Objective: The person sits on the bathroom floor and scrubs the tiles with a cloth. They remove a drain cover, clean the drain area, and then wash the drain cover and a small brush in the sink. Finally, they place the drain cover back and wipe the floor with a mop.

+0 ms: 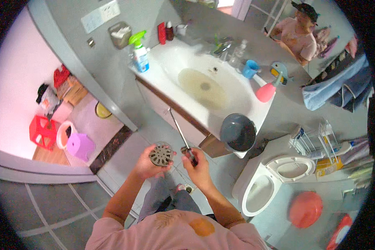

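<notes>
My left hand [146,163] grips a round slotted metal drain cover [161,155], held up in front of my body with its slotted face showing. Close by on the right, my right hand [198,171] is closed round the dark handle of a screwdriver [178,128]. The long thin shaft points up and away to the left, toward the vanity cabinet. A small dark piece also shows by the right fingertips; I cannot make out what it is. Below both hands, a floor drain hole [188,189] shows between the tiles by my feet.
Ahead is a white washbasin [167,56] with murky water. A dark bucket [228,132] stands on its near right corner, a spray bottle [141,58] on its left end. To the right is a toilet [240,183] with a red basin [305,209] beyond; stools and tubs sit past the doorway.
</notes>
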`<action>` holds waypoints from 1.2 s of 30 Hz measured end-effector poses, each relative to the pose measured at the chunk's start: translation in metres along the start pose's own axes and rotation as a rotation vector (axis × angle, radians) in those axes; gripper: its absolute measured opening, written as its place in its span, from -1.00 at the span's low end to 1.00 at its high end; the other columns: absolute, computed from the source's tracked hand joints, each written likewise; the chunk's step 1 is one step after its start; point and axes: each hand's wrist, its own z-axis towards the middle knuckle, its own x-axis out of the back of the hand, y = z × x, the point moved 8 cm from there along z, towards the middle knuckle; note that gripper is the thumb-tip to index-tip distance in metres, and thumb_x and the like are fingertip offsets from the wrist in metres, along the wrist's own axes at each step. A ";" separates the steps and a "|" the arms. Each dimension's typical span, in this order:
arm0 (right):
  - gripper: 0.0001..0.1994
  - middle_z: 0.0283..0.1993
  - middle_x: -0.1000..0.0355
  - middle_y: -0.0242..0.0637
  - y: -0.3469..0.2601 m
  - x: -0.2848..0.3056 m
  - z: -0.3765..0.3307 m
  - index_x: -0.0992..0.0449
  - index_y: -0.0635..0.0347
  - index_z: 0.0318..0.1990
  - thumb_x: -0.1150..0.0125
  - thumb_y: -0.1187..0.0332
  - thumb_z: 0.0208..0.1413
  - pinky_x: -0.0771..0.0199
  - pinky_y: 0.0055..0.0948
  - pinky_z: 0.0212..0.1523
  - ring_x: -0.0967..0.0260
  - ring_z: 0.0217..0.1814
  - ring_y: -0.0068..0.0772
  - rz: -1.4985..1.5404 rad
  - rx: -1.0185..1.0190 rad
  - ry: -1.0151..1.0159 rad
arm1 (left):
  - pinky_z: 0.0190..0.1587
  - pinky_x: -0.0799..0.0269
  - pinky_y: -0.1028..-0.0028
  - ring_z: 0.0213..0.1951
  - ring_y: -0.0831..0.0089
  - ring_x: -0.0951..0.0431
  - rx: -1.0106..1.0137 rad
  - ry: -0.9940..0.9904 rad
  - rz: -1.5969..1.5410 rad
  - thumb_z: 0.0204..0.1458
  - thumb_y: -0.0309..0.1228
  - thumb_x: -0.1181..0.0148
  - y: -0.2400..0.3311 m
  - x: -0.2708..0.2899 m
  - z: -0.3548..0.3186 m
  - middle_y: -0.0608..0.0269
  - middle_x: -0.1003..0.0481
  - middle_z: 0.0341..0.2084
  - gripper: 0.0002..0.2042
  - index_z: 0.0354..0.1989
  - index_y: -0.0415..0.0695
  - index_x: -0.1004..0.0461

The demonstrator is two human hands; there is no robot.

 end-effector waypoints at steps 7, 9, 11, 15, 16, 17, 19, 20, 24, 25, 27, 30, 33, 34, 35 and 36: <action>-0.70 -0.39 -0.38 -0.38 0.019 0.052 0.016 -0.29 0.34 -0.03 0.13 0.32 0.19 -0.25 -0.66 -0.43 -0.16 -0.48 -0.67 0.133 -0.144 -0.081 | -0.03 -0.27 0.04 -0.09 0.13 -0.35 -0.069 -0.074 0.001 0.08 0.01 0.20 0.109 -0.059 0.124 0.08 -0.38 -0.17 -0.53 -0.09 -0.14 -0.31; -0.71 -0.39 -0.39 -0.37 0.024 0.056 0.030 -0.29 0.35 -0.04 0.12 0.32 0.18 -0.24 -0.67 -0.43 -0.15 -0.48 -0.68 0.145 -0.140 -0.035 | -0.04 -0.29 0.09 -0.10 0.16 -0.37 -0.100 -0.074 0.187 0.09 -0.03 0.19 0.141 -0.052 0.187 0.10 -0.38 -0.16 -0.56 -0.06 -0.14 -0.30; -0.72 -0.38 -0.39 -0.36 0.031 0.058 0.044 -0.30 0.34 -0.06 0.10 0.33 0.18 -0.24 -0.67 -0.43 -0.15 -0.48 -0.68 0.234 -0.266 0.021 | -0.06 -0.34 0.25 -0.15 0.22 -0.41 -0.116 0.063 0.562 0.07 -0.11 0.07 0.169 -0.025 0.267 0.13 -0.40 -0.16 -0.59 -0.03 -0.14 -0.29; -0.72 -0.35 -0.39 -0.32 0.044 0.049 0.090 -0.29 0.34 -0.05 0.10 0.32 0.18 -0.26 -0.67 -0.41 -0.17 -0.47 -0.67 0.270 -0.294 0.153 | -0.08 -0.29 0.27 -0.17 0.21 -0.38 -0.434 0.083 1.622 -0.12 -0.12 -0.18 0.207 -0.007 0.399 0.07 -0.37 -0.19 -0.47 0.01 -0.11 -0.24; -0.72 -0.35 -0.40 -0.32 0.044 0.046 0.104 -0.28 0.35 -0.05 0.10 0.32 0.18 -0.26 -0.66 -0.40 -0.18 -0.47 -0.67 0.302 -0.321 0.190 | -0.06 -0.26 0.25 -0.14 0.19 -0.36 -0.508 0.024 1.788 -0.17 -0.15 -0.23 0.208 0.001 0.425 0.06 -0.36 -0.17 -0.44 0.01 -0.12 -0.24; -0.71 -0.35 -0.40 -0.31 0.045 0.040 0.114 -0.28 0.35 -0.05 0.11 0.33 0.18 -0.27 -0.66 -0.40 -0.18 -0.47 -0.66 0.336 -0.355 0.223 | -0.04 -0.23 0.23 -0.11 0.17 -0.33 -0.565 -0.039 1.890 -0.22 -0.17 -0.26 0.200 0.010 0.441 0.05 -0.34 -0.17 -0.42 0.00 -0.13 -0.25; -0.71 -0.34 -0.39 -0.30 0.036 0.036 0.141 -0.26 0.36 -0.03 0.12 0.33 0.18 -0.29 -0.64 -0.39 -0.21 -0.45 -0.64 0.310 -0.415 0.249 | 0.00 -0.17 0.20 -0.05 0.13 -0.27 -0.694 -0.163 2.030 -0.29 -0.21 -0.30 0.193 0.017 0.478 0.03 -0.32 -0.16 -0.40 -0.02 -0.14 -0.26; -0.72 -0.33 -0.39 -0.29 0.039 0.037 0.152 -0.25 0.36 -0.03 0.12 0.34 0.18 -0.29 -0.64 -0.40 -0.22 -0.45 -0.63 0.292 -0.430 0.272 | 0.02 -0.13 0.19 -0.02 0.12 -0.24 -0.753 -0.243 2.058 -0.33 -0.23 -0.31 0.184 0.006 0.490 0.02 -0.31 -0.16 -0.39 -0.03 -0.15 -0.27; -0.76 -0.33 -0.39 -0.26 0.050 0.036 0.185 -0.26 0.35 -0.07 0.13 0.40 0.17 -0.30 -0.62 -0.41 -0.26 -0.45 -0.60 0.270 -0.493 0.357 | 0.05 -0.12 0.13 -0.01 0.10 -0.23 -0.721 -0.392 2.356 -0.29 -0.27 -0.28 0.143 0.014 0.516 0.05 -0.28 -0.14 -0.44 -0.04 -0.14 -0.28; -0.77 -0.33 -0.39 -0.25 0.055 0.038 0.191 -0.26 0.35 -0.08 0.14 0.41 0.17 -0.30 -0.62 -0.41 -0.27 -0.45 -0.59 0.274 -0.510 0.386 | 0.05 -0.11 0.11 0.00 0.11 -0.23 -0.701 -0.474 2.354 -0.28 -0.27 -0.27 0.134 0.014 0.518 0.07 -0.28 -0.12 -0.46 -0.05 -0.13 -0.29; -0.81 -0.35 -0.39 -0.25 0.068 0.044 0.200 -0.26 0.35 -0.12 0.14 0.44 0.15 -0.31 -0.60 -0.42 -0.28 -0.46 -0.57 0.263 -0.530 0.446 | 0.05 -0.10 0.08 0.02 0.13 -0.21 -0.662 -0.634 2.345 -0.26 -0.28 -0.25 0.120 0.011 0.516 0.10 -0.26 -0.09 -0.50 -0.07 -0.10 -0.30; -0.83 -0.40 -0.39 -0.23 0.109 0.054 0.218 -0.24 0.34 -0.16 0.11 0.48 0.12 -0.28 -0.55 -0.51 -0.27 -0.50 -0.56 0.143 -0.530 0.506 | -0.02 -0.21 0.11 -0.04 0.12 -0.27 -0.716 -0.275 2.231 -0.17 -0.29 -0.20 0.136 -0.004 0.523 0.03 -0.29 -0.11 -0.57 -0.08 -0.10 -0.31; -0.76 -0.42 -0.39 -0.12 0.177 0.064 0.266 -0.21 0.31 -0.09 0.07 0.46 0.08 -0.29 -0.43 -0.52 -0.31 -0.53 -0.40 -0.067 -0.552 0.551 | -0.15 -0.29 0.17 -0.18 0.09 -0.37 -0.395 -0.143 1.642 -0.08 -0.25 -0.05 0.156 0.037 0.545 0.02 -0.38 -0.31 -0.69 -0.13 -0.01 -0.34; -0.71 -0.42 -0.39 -0.05 0.178 0.078 0.286 -0.20 0.26 -0.03 0.08 0.42 0.08 -0.31 -0.31 -0.48 -0.34 -0.49 -0.19 -0.164 -0.599 0.590 | -0.17 -0.31 0.17 -0.21 0.09 -0.38 -0.080 -0.106 1.187 -0.06 -0.22 0.00 0.154 0.059 0.548 0.01 -0.39 -0.33 -0.70 -0.13 -0.01 -0.33; -0.65 -0.43 -0.39 0.03 0.179 0.093 0.302 -0.18 0.20 0.04 0.08 0.39 0.08 -0.33 -0.20 -0.44 -0.36 -0.45 0.02 -0.264 -0.641 0.629 | -0.19 -0.32 0.16 -0.24 0.08 -0.40 0.201 -0.064 0.714 -0.03 -0.20 0.05 0.150 0.070 0.544 0.00 -0.40 -0.36 -0.70 -0.13 -0.01 -0.33; -0.65 -0.42 -0.40 0.03 0.200 0.110 0.306 -0.19 0.18 0.06 0.10 0.38 0.08 -0.33 -0.17 -0.43 -0.36 -0.43 0.07 -0.413 -0.596 0.725 | -0.21 -0.34 0.16 -0.27 0.08 -0.41 0.459 -0.037 0.223 -0.01 -0.18 0.11 0.138 0.061 0.536 0.00 -0.42 -0.38 -0.70 -0.13 -0.01 -0.32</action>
